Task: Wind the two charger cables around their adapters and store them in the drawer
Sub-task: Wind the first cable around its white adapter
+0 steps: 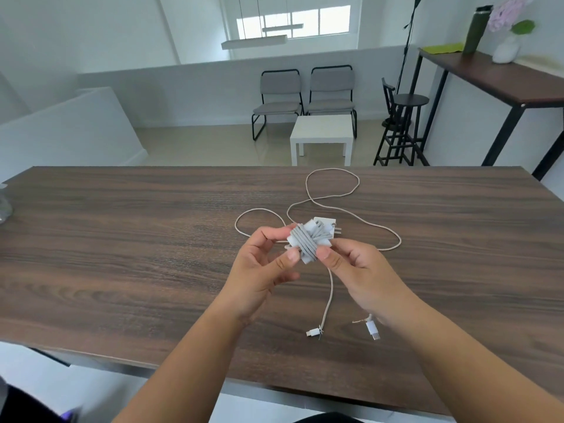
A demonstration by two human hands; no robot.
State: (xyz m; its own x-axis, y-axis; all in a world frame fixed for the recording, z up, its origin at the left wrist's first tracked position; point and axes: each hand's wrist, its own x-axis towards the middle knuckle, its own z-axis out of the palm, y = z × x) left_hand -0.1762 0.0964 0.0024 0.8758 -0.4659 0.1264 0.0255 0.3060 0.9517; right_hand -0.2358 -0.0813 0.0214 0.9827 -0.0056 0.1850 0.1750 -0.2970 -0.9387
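Pinching the wound adapter (pixel 308 241), both hands' grips: left hand (pixel 265 270), right hand (pixel 360 270).

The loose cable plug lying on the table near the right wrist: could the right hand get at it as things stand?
Probably not right away. The right hand and the left hand both pinch the wound adapter. The plug lies uncovered on the table, so the way looks free once that hand lets go.

2 chairs (pixel 308 96), stool (pixel 409 117), maybe vase (pixel 506 48).
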